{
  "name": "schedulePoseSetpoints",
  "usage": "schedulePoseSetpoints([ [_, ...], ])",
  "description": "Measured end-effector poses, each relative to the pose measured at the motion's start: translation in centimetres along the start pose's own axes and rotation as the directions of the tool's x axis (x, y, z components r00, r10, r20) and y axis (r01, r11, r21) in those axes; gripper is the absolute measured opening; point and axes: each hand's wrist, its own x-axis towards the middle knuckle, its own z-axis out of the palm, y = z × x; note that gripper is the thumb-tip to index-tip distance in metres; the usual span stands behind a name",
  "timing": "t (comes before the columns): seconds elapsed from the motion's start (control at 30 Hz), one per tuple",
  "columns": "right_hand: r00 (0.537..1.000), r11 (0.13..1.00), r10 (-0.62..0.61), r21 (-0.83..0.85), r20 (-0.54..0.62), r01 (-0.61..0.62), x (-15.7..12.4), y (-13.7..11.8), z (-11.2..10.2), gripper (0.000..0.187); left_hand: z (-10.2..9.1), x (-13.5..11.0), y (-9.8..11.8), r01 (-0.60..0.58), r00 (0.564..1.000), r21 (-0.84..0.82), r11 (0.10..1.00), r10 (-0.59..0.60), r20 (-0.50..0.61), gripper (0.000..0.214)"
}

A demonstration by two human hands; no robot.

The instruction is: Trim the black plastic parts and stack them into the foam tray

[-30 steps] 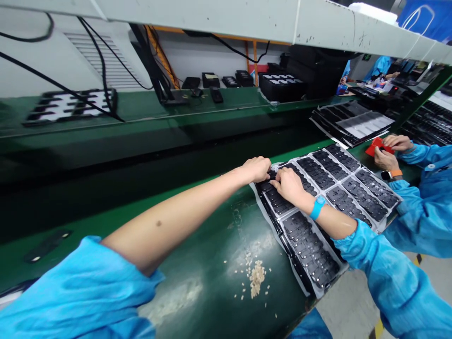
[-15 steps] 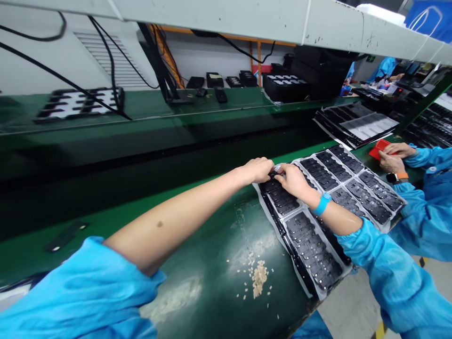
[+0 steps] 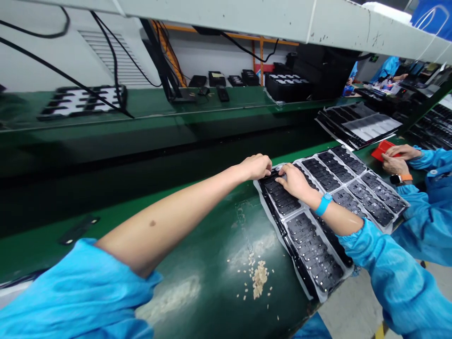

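Note:
A tray (image 3: pixel 282 218) with white rims between its compartments lies on the green bench, filled with rows of small flat black parts (image 3: pixel 314 249). At its far left corner my left hand (image 3: pixel 257 166) is closed, fingers curled down over the edge; whatever is in them is hidden. Just to the right, my right hand (image 3: pixel 294 181) reaches over the same corner compartment. Its thumb and fingers are bent together at the black parts, and I cannot make out what they pinch. A blue band is on the right wrist.
Small pale pieces (image 3: pixel 259 280) lie in a loose pile left of the tray. At the right, a co-worker's hands (image 3: pixel 397 157) hold a red object (image 3: pixel 383 149). Stacked sheets or trays (image 3: pixel 363 125) lie behind. A shelf beam (image 3: pixel 226 14) crosses overhead.
My left hand has drawn slightly left, away from my right hand, widening the gap between them. The right hand stays at the same compartment. The view has shifted a little.

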Motion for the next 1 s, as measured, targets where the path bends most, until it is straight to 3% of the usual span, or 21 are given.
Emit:
schedulePoseSetpoints([
  [0.4,0.998,0.998,0.06,-0.019,-0.034,-0.061,-0.3,-1.0,-2.1,0.005,0.7,-0.6,2.1,0.064,0.998,0.006,0.998,-0.064,-0.016,0.028],
  [0.6,1.0,0.999,0.013,0.037,-0.028,-0.012,-3.2,-2.0,-5.8,0.02,0.2,-0.3,-0.2,0.135,0.986,-0.064,0.989,-0.141,-0.086,0.031],
  [0.73,0.999,0.995,-0.032,0.093,-0.003,0.032,-8.0,-3.4,-9.3,0.018,0.9,0.1,-3.4,0.334,0.928,-0.109,0.936,-0.347,-0.132,0.033],
  [0.87,0.998,0.986,-0.047,0.161,0.035,0.041,-12.6,-4.2,-11.4,0.017,3.5,1.0,-4.9,0.491,0.855,-0.161,0.856,-0.509,-0.098,0.037],
  [1.0,0.996,0.994,-0.065,0.094,0.064,0.058,-12.4,-3.8,-10.7,0.016,5.7,2.3,-4.8,0.554,0.812,-0.212,0.805,-0.579,-0.075,0.042],
])
